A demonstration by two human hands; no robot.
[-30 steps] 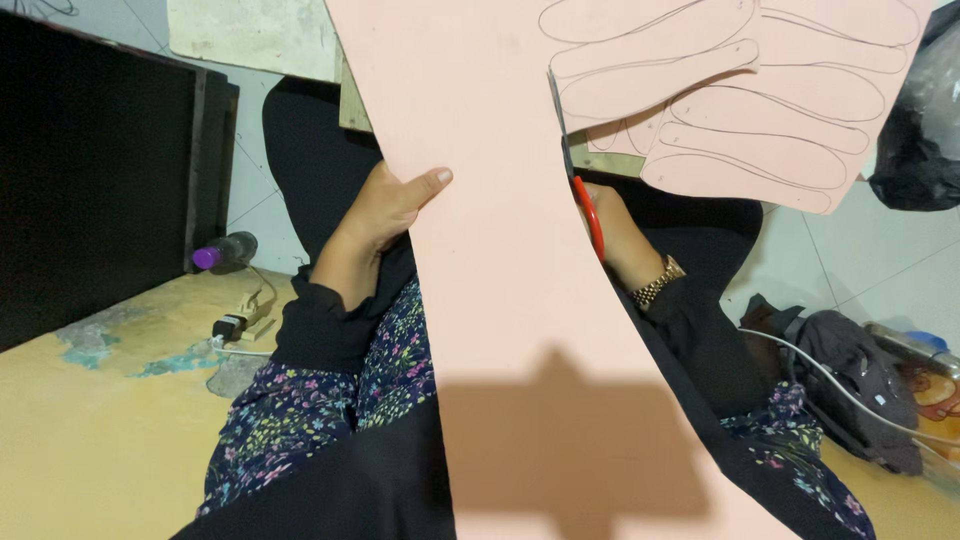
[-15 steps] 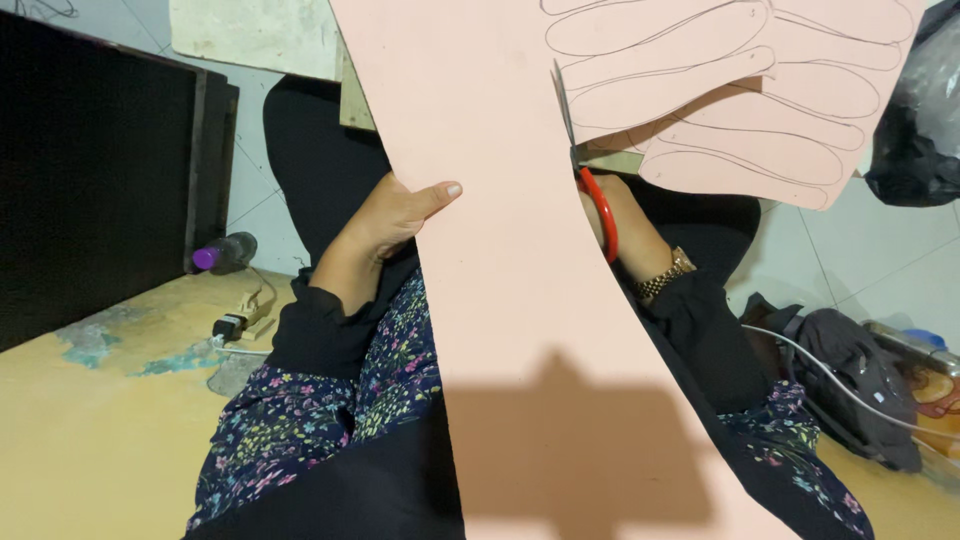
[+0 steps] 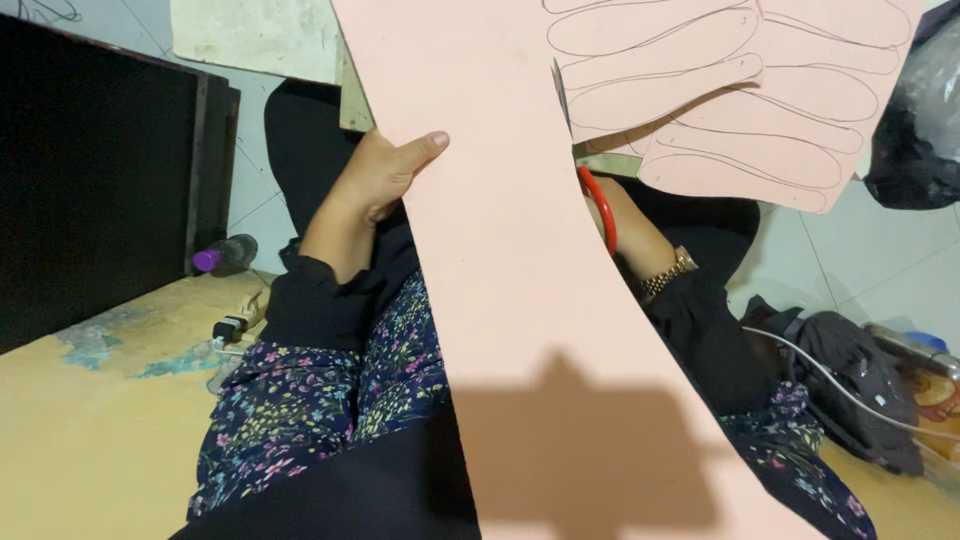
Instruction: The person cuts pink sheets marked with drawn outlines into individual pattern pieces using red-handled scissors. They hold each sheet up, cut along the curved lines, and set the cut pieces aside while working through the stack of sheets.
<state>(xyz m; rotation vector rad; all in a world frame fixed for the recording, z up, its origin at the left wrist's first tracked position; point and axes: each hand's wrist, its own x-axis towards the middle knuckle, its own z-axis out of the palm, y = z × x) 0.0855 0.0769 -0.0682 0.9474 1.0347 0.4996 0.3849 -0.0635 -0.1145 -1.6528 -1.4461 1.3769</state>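
A large pink sheet runs from the top of the view down over my lap, with shoe-sole outlines drawn on its upper right part. My left hand grips the sheet's left edge, thumb on top. My right hand is mostly hidden behind the sheet; its fingers pass through the red handle of a pair of scissors, whose blade shows in a slit of the sheet near the outlines. A gold watch sits on that wrist.
A black panel stands at the left. A purple-capped bottle and small clutter lie on the tan board. A dark bag with a white cable lies at the right, a black plastic bag above it.
The scissors have advanced upward along the cut, and the red handle shows more clearly. My left hand has shifted slightly up and right on the sheet's edge.
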